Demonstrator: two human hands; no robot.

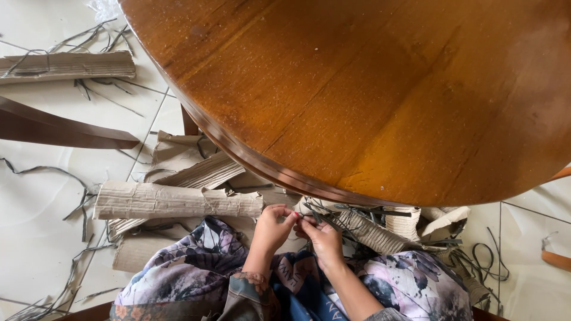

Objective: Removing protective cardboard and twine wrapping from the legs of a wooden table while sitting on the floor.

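Patterned cloth (190, 273) in purple, blue and grey is seen at 6 o'clock, spread over the lap of the person. Just above it, the left hand (272, 229) and the right hand (321, 236) are held close together, fingertips almost touching. A thin dark strip (308, 217) is pinched between the thumb and first fingers of both hands; the other fingers are curled in. More dark strips (357, 211) are gathered in a bundle just to the 3 o'clock side of the hands, against a ridged cardboard piece (372, 233). A long cardboard roll (175, 201) is laid at 9 o'clock from the hands, touching other torn cardboard sheets (178, 157). The round wooden table (369, 89) is filling the view from 12 to 3 o'clock, its edge just above the hands. On the white tiled floor (35, 238), loose strips are scattered at 8 o'clock and 10 o'clock, and another flat cardboard piece (68, 65) is lying at 10 o'clock.
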